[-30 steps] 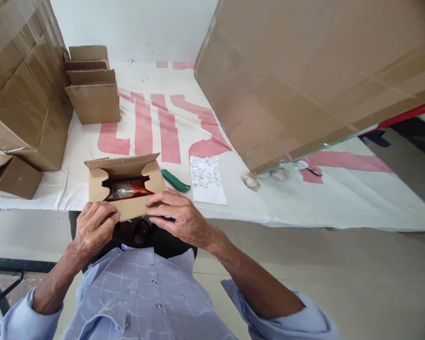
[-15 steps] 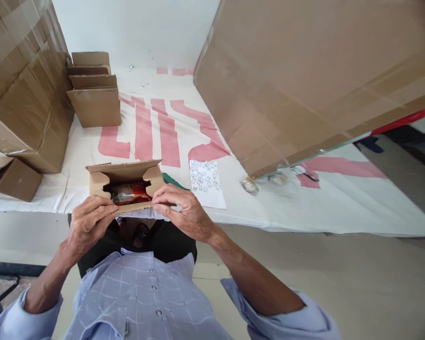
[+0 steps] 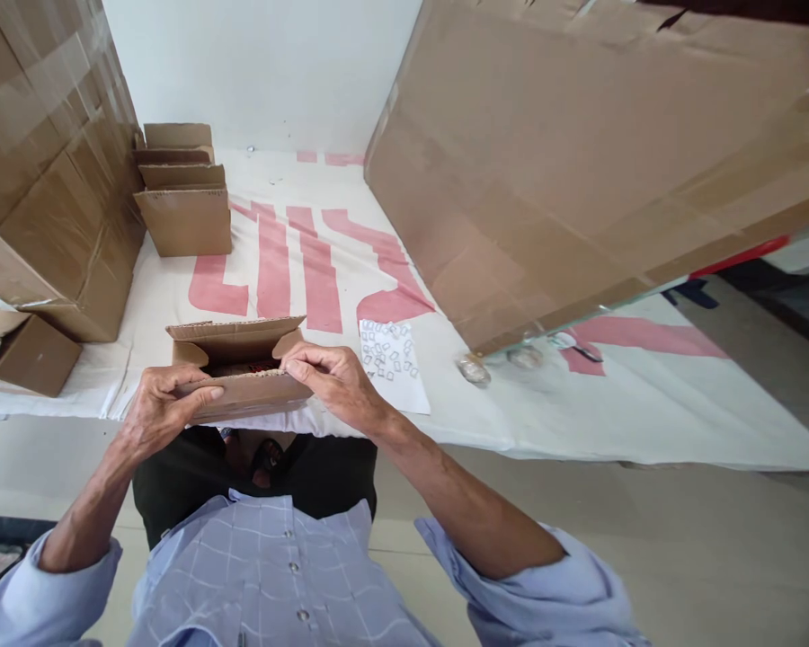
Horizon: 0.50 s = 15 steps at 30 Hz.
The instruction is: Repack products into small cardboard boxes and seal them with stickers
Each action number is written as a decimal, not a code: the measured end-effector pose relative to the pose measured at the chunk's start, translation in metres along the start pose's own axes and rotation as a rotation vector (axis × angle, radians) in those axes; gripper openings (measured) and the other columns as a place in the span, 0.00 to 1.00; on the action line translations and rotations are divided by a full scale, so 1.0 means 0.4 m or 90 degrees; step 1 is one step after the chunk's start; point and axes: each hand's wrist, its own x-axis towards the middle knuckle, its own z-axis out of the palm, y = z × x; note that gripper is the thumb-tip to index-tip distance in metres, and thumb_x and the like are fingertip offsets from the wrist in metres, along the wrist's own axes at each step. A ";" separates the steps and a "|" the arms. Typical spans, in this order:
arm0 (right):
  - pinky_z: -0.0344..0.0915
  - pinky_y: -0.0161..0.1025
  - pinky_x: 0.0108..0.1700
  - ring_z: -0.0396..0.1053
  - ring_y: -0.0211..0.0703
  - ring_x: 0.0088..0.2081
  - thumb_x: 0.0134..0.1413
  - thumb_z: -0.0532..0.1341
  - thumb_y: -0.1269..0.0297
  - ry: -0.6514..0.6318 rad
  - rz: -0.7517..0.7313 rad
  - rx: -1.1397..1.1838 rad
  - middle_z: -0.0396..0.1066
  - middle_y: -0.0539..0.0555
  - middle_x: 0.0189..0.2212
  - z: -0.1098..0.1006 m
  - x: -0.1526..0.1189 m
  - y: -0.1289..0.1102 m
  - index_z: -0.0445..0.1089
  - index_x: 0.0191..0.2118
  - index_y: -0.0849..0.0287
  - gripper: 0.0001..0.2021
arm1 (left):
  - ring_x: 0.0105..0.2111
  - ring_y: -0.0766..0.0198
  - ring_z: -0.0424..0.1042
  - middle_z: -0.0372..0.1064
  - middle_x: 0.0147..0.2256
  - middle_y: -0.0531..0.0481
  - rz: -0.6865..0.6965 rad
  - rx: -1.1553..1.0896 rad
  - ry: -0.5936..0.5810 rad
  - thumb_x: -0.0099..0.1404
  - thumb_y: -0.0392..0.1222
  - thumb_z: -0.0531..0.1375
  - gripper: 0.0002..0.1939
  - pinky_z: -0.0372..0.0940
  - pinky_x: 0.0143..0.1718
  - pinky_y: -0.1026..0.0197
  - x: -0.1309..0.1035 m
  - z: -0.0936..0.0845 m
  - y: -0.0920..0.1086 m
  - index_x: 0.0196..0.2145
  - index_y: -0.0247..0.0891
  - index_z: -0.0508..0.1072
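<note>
A small cardboard box [image 3: 253, 395] stands at the table's front edge with its top flaps up. My left hand [image 3: 168, 400] grips its near left corner, the thumb lying along the front panel. At the near right corner, my right hand [image 3: 330, 377] pinches the panel's upper edge. Deep in the box a sliver of a red packet [image 3: 253, 367] shows; the raised front panel hides most of it. Just right of my right hand lies a white sheet with small printed labels [image 3: 391, 359].
Open cardboard boxes [image 3: 189, 220] stand at the back left beside a tall stack of taped cartons [image 3: 47, 180]. Another small box [image 3: 37, 355] sits at the left edge. A huge carton [image 3: 580, 162] fills the right side. Tape rolls [image 3: 473, 368] and scissors [image 3: 583, 349] lie below it.
The box's front panel has come up, so the red packet is now mostly hidden. Both hands have kept hold of the box. The view has tilted slightly.
</note>
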 end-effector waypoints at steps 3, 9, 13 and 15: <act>0.69 0.44 0.44 0.71 0.46 0.38 0.62 0.65 0.51 0.023 0.029 0.028 0.77 0.54 0.32 0.011 0.008 0.006 0.75 0.28 0.55 0.16 | 0.24 0.66 0.68 0.73 0.24 0.52 -0.063 -0.010 -0.015 0.67 0.53 0.69 0.18 0.60 0.25 0.64 0.009 -0.005 -0.001 0.28 0.37 0.81; 0.68 0.44 0.45 0.73 0.45 0.38 0.58 0.67 0.49 0.069 0.100 0.123 0.80 0.55 0.34 -0.001 0.033 0.017 0.79 0.30 0.57 0.16 | 0.24 0.66 0.67 0.73 0.24 0.52 -0.185 -0.046 -0.017 0.60 0.56 0.70 0.18 0.60 0.24 0.66 0.033 -0.008 0.006 0.29 0.37 0.82; 0.69 0.42 0.45 0.74 0.45 0.40 0.59 0.67 0.49 0.031 0.094 0.099 0.81 0.55 0.36 -0.021 0.046 0.015 0.80 0.33 0.58 0.16 | 0.26 0.64 0.70 0.76 0.27 0.50 -0.197 -0.054 -0.004 0.58 0.57 0.71 0.18 0.63 0.26 0.65 0.047 -0.005 0.010 0.30 0.37 0.82; 0.69 0.42 0.45 0.74 0.44 0.39 0.61 0.68 0.51 -0.011 0.061 0.062 0.81 0.54 0.36 -0.025 0.045 0.010 0.80 0.35 0.58 0.14 | 0.26 0.64 0.71 0.77 0.27 0.50 -0.186 -0.053 -0.010 0.58 0.56 0.71 0.18 0.64 0.26 0.65 0.047 -0.004 0.010 0.30 0.37 0.83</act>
